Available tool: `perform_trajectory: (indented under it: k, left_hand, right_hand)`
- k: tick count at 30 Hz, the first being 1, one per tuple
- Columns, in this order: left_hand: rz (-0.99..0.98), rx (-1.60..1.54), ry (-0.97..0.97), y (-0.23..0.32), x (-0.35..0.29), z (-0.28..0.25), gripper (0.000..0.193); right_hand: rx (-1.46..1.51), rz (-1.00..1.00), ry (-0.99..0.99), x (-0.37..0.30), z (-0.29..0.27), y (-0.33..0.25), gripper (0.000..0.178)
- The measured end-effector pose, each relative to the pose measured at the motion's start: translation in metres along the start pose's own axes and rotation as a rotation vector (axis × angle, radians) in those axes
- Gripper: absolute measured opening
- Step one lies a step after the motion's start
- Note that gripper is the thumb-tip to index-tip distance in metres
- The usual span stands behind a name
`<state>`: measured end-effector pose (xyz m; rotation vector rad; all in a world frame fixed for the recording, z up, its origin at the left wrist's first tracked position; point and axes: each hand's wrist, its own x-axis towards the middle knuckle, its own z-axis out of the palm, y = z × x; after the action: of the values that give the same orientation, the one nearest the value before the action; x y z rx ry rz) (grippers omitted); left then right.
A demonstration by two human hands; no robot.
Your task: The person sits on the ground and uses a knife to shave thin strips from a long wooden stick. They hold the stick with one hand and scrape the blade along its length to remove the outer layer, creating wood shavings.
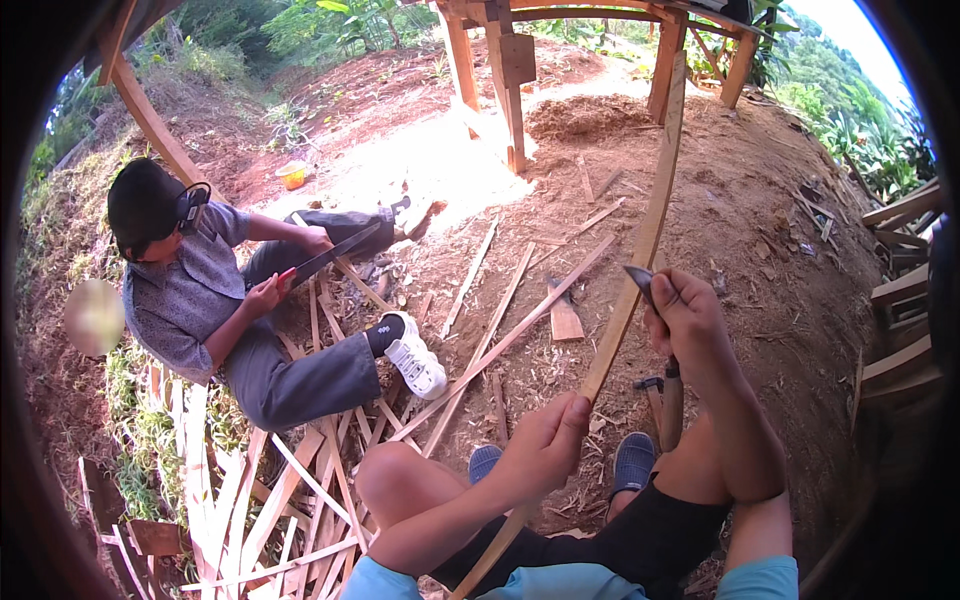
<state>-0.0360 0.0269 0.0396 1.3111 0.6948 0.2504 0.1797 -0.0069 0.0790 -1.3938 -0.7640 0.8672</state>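
Note:
My left hand [545, 447] is closed around a long, narrow wooden strip [612, 345], which slants from my lap up and away to the right. My right hand [688, 315] grips a knife [638, 279] with a short, curved, pointed blade, its tip against or just beside the strip's right edge. Below that fist a thick brown handle [672, 415] hangs down, seemingly the knife's. A hammer-like tool [650, 385] with a dark head lies behind it, partly hidden. My knees are bent, with blue clogs [634, 460] on my feet.
At the left a seated person [200, 270] holds a long-bladed knife [335, 252] by a wooden strip. Many strips [270, 500] lie piled at lower left. A flat wooden piece [566, 318], wooden posts [505, 95], an orange bucket [292, 176] and stacked timber [900, 365] stand or lie around.

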Motion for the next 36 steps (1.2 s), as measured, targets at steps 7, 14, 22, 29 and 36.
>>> perform_trajectory:
  k: [7, 14, 22, 29, 36]
  left_hand:
    - [0.019, 0.017, 0.009, -0.009, -0.002, -0.003, 0.040]
    - [0.024, 0.066, 0.013, 0.001, -0.004, -0.002, 0.042]
    - [0.022, 0.086, -0.061, -0.009, -0.013, 0.002, 0.045]
    - [0.028, 0.052, -0.003, 0.006, -0.003, 0.001, 0.046]
    - [0.019, 0.045, -0.047, -0.003, -0.009, 0.008, 0.047]
  right_hand:
    - [-0.204, 0.027, -0.102, -0.002, -0.011, -0.006, 0.029]
    - [-0.142, 0.097, -0.257, -0.006, -0.011, -0.005, 0.029]
    - [-0.062, -0.056, 0.029, 0.017, -0.051, -0.013, 0.030]
    - [-0.295, -0.021, -0.310, -0.035, 0.006, 0.000, 0.027]
    - [-0.176, -0.128, 0.029, -0.017, -0.014, -0.002, 0.031]
